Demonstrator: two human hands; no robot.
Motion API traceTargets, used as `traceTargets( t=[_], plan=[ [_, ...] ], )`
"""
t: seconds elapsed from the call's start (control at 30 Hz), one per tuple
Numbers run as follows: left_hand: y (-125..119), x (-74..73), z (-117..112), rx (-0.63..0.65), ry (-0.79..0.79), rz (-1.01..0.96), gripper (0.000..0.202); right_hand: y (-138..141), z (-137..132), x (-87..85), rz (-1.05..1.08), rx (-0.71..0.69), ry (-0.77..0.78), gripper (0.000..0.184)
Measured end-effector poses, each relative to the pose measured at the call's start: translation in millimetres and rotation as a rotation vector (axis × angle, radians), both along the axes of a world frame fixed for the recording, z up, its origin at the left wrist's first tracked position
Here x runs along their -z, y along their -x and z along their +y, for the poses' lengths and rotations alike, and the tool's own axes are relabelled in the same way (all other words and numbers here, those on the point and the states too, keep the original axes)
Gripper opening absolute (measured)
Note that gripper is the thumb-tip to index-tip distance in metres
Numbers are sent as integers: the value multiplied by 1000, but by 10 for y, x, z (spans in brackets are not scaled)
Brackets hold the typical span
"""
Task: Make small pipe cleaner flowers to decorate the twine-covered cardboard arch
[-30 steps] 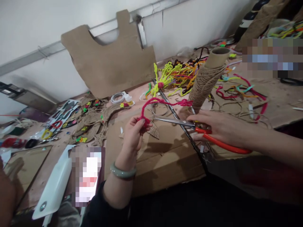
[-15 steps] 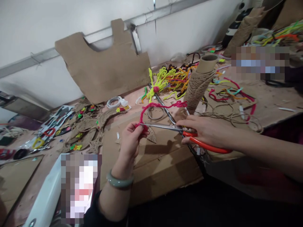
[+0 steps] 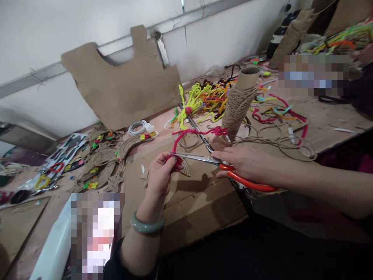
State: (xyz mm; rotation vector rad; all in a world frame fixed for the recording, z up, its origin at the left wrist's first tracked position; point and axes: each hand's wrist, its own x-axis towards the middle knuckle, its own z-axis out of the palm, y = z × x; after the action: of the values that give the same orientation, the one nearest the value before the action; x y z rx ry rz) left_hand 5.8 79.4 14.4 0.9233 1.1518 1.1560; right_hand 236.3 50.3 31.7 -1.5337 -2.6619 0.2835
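Pinched in my left hand (image 3: pixel 159 171) is a bunched pink pipe cleaner (image 3: pixel 175 147), whose long end bends up and to the right. A curved piece of twine work (image 3: pixel 184 168) shows just behind my fingers. My right hand (image 3: pixel 237 157) grips orange-handled scissors (image 3: pixel 253 184). Their blades (image 3: pixel 194 156) point left and look nearly closed, with the tips at the pink pipe cleaner beside my left fingertips. Whether the tips have the fibre between them I cannot tell. Cardboard (image 3: pixel 204 194) lies beneath both hands.
A twine-wrapped cardboard tube (image 3: pixel 240 105) stands behind my right hand. Colourful pipe cleaners (image 3: pixel 214 97) are heaped at the back. Finished twine pieces (image 3: pixel 101 155) lie to the left. A cut cardboard sheet (image 3: pixel 122 85) leans on the wall. At far right, another person's hand (image 3: pixel 365 54) shows.
The view has shifted slightly, so the background sits a little further left. The blades look closer together at the pink pipe cleaner, and a short pink end now sticks out leftward above it.
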Motion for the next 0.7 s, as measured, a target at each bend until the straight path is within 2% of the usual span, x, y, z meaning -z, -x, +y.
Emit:
traceTargets(
  t=[0.13,0.37,0.5,0.7],
  plan=[
    [-5,-1,10,-8,-8,15,17,19,5,6,-51,8,37,53],
    [-35,34,9,-10,19,16,17,133,65,-31,47,82,81,59],
    [-29,21,2,-22,25,36,18,184,82,-51,70,62,121,57],
    [-12,34,7,0,33,44,20,171,75,18,58,43,113,58]
  ],
)
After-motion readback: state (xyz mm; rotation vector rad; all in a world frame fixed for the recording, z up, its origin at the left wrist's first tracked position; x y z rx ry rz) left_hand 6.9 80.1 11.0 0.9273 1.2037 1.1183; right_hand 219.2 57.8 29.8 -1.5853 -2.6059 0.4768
